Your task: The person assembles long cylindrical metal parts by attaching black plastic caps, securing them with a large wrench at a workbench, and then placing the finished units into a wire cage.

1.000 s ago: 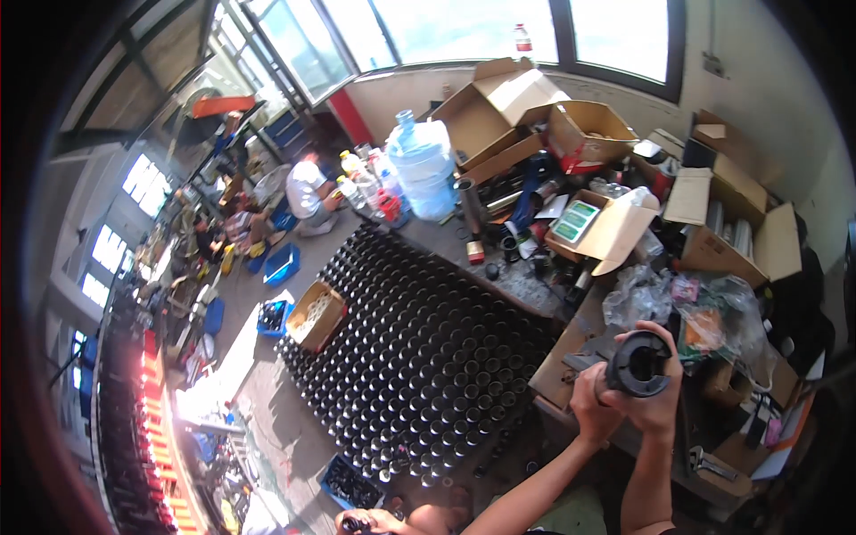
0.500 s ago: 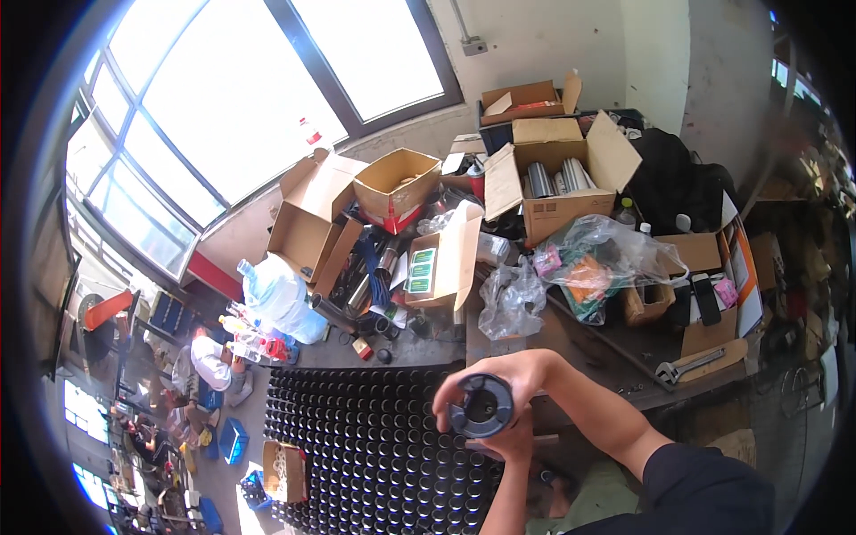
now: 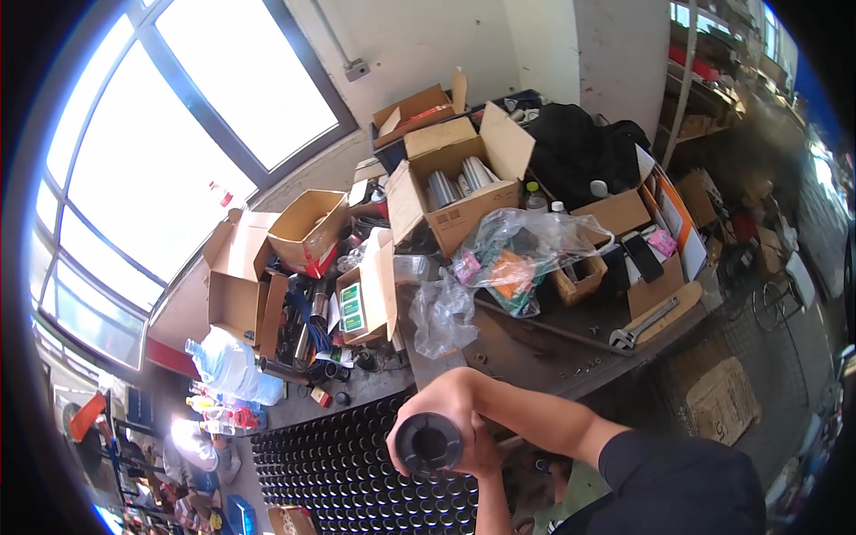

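Observation:
A black round part [image 3: 428, 443] with a thick notched rim and a hollow centre faces up in front of me. My right hand [image 3: 439, 399] is closed round its upper side, fingers curled along the far and left edges. My left hand [image 3: 482, 453] is pressed close behind and below it, closed against the same part; its fingers are mostly hidden. Under and beyond the hands stand many rows of black cylinders [image 3: 334, 464] with pale ring-shaped rims. The length of the held part is hidden behind its end face.
A cluttered workbench [image 3: 526, 352] lies ahead, with an adjustable wrench [image 3: 644, 325], a clear plastic bag [image 3: 443, 316] and an open carton of metal tubes [image 3: 468, 214]. Large water bottles [image 3: 234, 364] stand at left. Another person [image 3: 194, 446] is at far left.
The view has swung right, so the bench and boxes sit further left. Both hands and the black part have shifted slightly left and down in the picture, still held together.

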Demonstrator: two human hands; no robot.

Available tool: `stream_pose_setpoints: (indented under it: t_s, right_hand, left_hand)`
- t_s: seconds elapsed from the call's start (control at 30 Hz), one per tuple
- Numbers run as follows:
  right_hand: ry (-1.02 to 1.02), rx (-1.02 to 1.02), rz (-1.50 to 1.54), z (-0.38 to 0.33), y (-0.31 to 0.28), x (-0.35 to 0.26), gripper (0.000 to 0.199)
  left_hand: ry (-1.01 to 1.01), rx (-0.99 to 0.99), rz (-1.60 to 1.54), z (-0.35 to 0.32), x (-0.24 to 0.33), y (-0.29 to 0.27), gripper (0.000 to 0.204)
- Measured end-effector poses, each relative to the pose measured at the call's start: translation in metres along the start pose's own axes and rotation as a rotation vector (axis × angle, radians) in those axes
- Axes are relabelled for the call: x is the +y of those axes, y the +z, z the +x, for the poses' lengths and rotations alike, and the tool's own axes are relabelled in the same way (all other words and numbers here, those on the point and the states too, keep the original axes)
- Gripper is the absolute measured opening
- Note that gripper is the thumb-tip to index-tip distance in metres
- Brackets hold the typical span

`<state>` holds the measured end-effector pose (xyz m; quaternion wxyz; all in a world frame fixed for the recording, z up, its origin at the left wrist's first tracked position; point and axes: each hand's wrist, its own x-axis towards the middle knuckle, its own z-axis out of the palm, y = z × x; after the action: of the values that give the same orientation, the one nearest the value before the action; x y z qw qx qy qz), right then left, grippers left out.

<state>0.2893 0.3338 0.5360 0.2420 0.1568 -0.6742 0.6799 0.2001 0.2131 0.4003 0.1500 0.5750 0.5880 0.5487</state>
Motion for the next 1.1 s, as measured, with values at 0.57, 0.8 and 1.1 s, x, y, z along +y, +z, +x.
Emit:
stream_pose_setpoints:
  t_s: [0.57, 0.8, 1.1]
  right_hand:
    - [-0.007, 0.211, -0.141, -0.011, -0.008, -0.001, 0.047]
    - [0.117, 1.294, -0.791, 0.011, 0.088, -0.025, 0.069]
    - [0.122, 0.694, -0.383, -0.003, 0.045, -0.014, 0.054]
  left_hand:
    - [-0.015, -0.012, 0.022, 0.01, 0.013, 0.002, 0.049]
    - [-0.181, 0.042, 0.088, 0.006, 0.006, 0.003, 0.056]
    - [-0.027, -0.075, 0.126, -0.006, -0.003, -0.007, 0.058]
